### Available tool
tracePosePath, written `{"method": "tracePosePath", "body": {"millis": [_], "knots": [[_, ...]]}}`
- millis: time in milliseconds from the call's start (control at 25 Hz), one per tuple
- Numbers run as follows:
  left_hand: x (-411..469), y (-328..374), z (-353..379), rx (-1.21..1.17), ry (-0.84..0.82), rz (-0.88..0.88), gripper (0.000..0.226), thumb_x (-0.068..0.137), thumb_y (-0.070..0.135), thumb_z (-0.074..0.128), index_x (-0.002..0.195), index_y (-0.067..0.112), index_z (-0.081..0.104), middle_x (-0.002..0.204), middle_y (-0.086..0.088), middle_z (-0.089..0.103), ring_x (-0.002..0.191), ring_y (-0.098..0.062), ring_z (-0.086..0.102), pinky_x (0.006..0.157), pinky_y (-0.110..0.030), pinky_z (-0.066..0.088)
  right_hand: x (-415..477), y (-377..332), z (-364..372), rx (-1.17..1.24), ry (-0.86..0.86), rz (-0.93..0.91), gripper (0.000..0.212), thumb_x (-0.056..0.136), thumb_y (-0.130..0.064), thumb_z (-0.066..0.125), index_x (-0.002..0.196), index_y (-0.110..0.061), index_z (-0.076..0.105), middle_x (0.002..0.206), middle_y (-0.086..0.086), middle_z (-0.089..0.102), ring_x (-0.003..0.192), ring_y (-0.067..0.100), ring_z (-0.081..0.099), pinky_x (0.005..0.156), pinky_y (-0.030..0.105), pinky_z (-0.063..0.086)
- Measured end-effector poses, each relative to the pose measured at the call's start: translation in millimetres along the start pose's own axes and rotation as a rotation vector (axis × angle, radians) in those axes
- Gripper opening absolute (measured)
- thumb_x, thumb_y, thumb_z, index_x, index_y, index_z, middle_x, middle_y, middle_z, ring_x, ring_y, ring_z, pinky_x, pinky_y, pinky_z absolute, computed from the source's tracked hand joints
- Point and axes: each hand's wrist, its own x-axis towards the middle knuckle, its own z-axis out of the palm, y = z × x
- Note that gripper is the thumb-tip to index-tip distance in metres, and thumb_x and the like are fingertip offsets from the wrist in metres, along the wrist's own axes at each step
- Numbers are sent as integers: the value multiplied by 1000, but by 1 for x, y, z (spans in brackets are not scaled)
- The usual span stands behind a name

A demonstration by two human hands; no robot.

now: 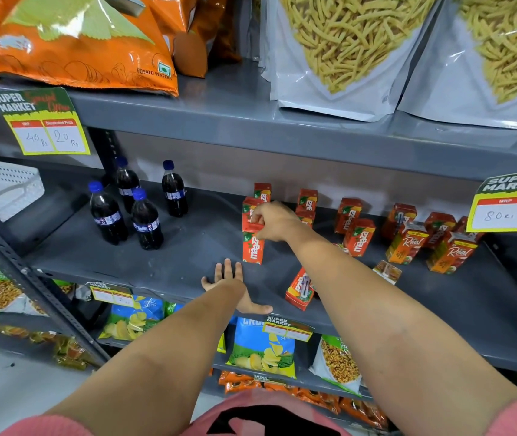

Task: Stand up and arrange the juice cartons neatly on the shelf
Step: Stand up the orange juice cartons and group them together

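Grey metal supermarket shelving fills the view, and the middle shelf (188,247) carries the juice cartons. At the centre, the right hand (271,221) has its fingers closed round an upright red Maaza carton (250,217), gripping it near the top. Touching that carton at 6 o'clock stands another red Maaza carton (253,248), its white lettering running vertically up the face. At 6 o'clock again, the left hand (235,286) lies flat and spread on the shelf's front edge, holding nothing.

More red cartons with orange and green corners stand behind the right hand at 12 and 1 o'clock. A standing pair of Maaza cartons (354,229) sits toward 3 o'clock, and farther that way a loose cluster includes two Real cartons (428,247) turned at slight angles. At 5 o'clock one Maaza carton (300,289) lies tipped over near the shelf front, partly hidden by the right forearm, and a small pale carton (387,271) lies toppled beyond it.

Four dark cola bottles (137,204) with blue caps stand well apart at 9 o'clock.
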Motion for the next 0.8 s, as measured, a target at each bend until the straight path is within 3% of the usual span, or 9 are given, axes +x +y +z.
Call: {"method": "tracePosePath", "body": {"millis": [280, 400, 560, 680, 800], "knots": [[3, 0, 3, -12, 11, 4, 139, 57, 92, 48, 146, 19, -31, 154, -5, -36, 144, -31, -28, 117, -59, -2, -1, 9, 0, 0, -29, -51, 47, 78, -24, 78, 120, -12, 62, 123, 9, 64, 110, 26, 63, 93, 39, 53], [3, -2, 7, -9, 21, 16, 139, 57, 93, 45, 145, 19, -33, 153, -4, -38, 143, -30, -29, 116, -59, -5, -9, 27, -6, 137, -32, -28, 55, 76, -30, 79, 124, -14, 58, 124, 6, 63, 109, 22, 62, 94, 40, 52], [3, -7, 15, 2, 126, 65, 134, 59, 95, 35, 147, 17, -28, 156, -7, -32, 145, -30, -26, 116, -57, -8, -33, 65, -12, 96, 0, -43, 36, 81, -20, 72, 116, -15, 64, 116, 6, 67, 93, 13, 61, 81, 28, 50], [3, -9, 31, 21, 307, 145, 126, 65, 94, 22, 150, 11, -20, 159, -11, -22, 148, -28, -19, 117, -56, -8, -55, 77, -4, 15, -140, -55, 38, 78, -9, 70, 114, -17, 66, 115, 4, 65, 102, 18, 62, 84, 31, 54], [-3, 9, 43, 30, 362, 235, 121, 69, 91, 16, 151, 8, -16, 160, -10, -19, 149, -26, -15, 117, -56, -7, -69, 70, 2, -139, -348, -69, 50, 71, -14, 73, 119, -25, 61, 120, 1, 58, 105, 18, 57, 81, 35, 55]]}}
